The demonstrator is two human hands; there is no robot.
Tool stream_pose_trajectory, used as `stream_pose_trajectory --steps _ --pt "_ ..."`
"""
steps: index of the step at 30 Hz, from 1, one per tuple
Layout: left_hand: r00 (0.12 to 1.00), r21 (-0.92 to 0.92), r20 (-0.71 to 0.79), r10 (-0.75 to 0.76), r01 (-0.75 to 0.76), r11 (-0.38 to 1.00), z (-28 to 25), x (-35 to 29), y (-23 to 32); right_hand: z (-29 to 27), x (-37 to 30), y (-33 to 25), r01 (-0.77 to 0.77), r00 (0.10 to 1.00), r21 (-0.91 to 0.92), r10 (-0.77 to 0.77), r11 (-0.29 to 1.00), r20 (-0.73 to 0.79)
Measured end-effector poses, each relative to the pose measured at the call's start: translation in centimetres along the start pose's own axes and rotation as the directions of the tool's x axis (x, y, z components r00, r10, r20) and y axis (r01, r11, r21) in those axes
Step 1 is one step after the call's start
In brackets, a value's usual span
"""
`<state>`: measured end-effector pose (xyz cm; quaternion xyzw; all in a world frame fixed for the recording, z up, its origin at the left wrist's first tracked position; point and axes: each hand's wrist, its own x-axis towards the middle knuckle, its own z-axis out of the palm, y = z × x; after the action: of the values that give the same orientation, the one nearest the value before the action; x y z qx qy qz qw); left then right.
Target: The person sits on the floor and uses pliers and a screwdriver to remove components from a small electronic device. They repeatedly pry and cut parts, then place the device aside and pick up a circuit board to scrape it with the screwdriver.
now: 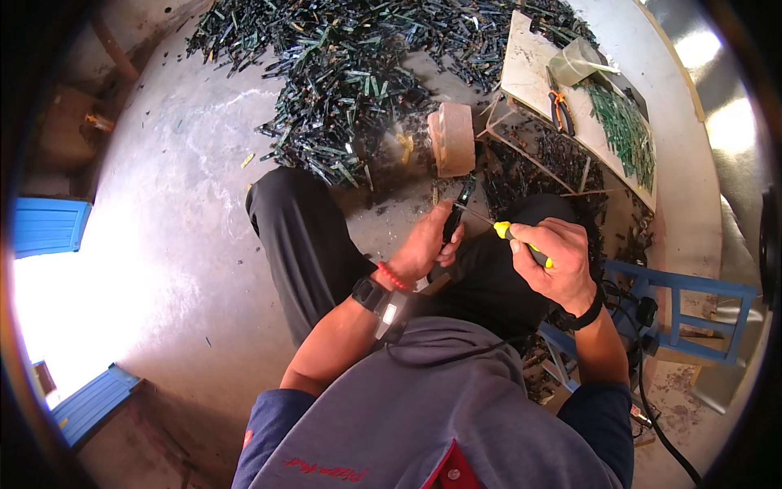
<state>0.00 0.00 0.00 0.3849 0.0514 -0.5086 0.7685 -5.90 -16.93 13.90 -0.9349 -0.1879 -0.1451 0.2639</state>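
My left hand [430, 243], with a red bead bracelet at the wrist, is closed around a dark narrow strip [458, 209] that looks like a circuit board piece, tilted upward. My right hand [560, 259] grips a screwdriver [503, 230] by its yellow and black handle. The thin shaft points left, and its tip meets or nearly meets the strip beside my left fingers. Exact contact at the tip is too small to tell. Both hands are above my lap, between my knees.
A large heap of dark and green strips [342, 90] covers the floor ahead. Nearer stands a pinkish block [454, 140]. At right, a pale board [521, 65] carries orange-handled pliers [560, 114], a clear plastic cup [573, 62] and green strips [626, 134]. A blue metal frame [692, 284] stands beside me.
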Motion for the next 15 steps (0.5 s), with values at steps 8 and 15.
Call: stream_pose_trajectory --steps 8,15 --pt "0.994 0.148 -0.016 0.108 -0.105 0.983 -0.2 0.0 -0.2 -0.1 1.7 0.0 -0.001 0.997 -0.025 0.003 1.000 0.078" --pt "0.992 0.188 -0.057 0.114 -0.101 0.977 0.0 0.1 -1.2 -0.7 2.7 1.4 -0.196 0.961 0.115 0.167 0.974 0.220"
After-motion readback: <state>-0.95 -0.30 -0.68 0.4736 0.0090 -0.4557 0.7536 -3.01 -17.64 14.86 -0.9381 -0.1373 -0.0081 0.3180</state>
